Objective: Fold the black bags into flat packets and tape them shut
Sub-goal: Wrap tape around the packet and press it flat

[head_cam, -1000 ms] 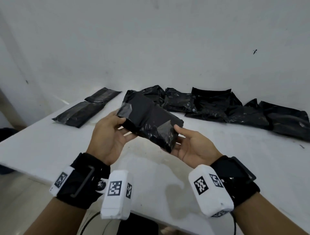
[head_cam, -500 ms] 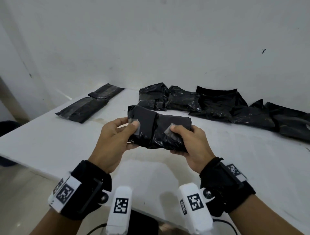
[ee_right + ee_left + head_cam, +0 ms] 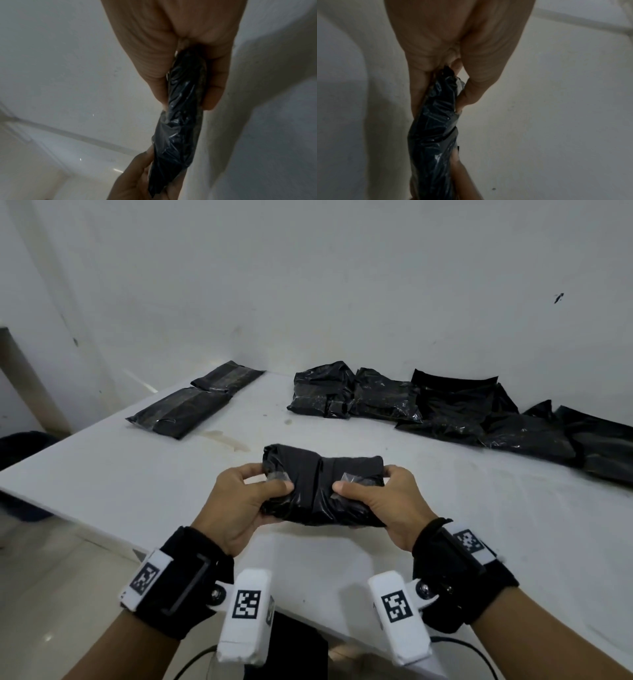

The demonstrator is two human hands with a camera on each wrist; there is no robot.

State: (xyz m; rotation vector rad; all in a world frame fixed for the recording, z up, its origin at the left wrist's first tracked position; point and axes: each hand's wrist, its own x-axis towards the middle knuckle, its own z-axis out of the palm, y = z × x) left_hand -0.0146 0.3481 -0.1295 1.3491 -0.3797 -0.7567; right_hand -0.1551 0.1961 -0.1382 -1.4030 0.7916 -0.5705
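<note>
A folded black bag packet point(image 3: 320, 484) hangs between both hands above the near part of the white table point(image 3: 479, 525). My left hand point(image 3: 246, 501) grips its left end, thumb pressing a clear tape piece point(image 3: 275, 477) on top. My right hand point(image 3: 376, 501) grips the right end, thumb on a second tape piece point(image 3: 349, 478). In the left wrist view the packet point(image 3: 435, 128) shows edge-on, pinched between thumb and fingers point(image 3: 469, 94). The right wrist view shows the packet point(image 3: 180, 115) the same way, clamped by the fingers point(image 3: 212, 92), with the other hand point(image 3: 137, 180) at its far end.
Two flat taped packets point(image 3: 181, 409) point(image 3: 227, 376) lie at the table's back left. A row of several crumpled black bags point(image 3: 445, 405) runs along the back wall to the right. A brownish stain point(image 3: 226, 440) marks the table. A dark object and cable point(image 3: 294, 652) sit below the front edge.
The packet was tilted and held up with open palms; both hands have turned it level, lowered it toward the table and closed round its ends, thumbs now pressing the tape.
</note>
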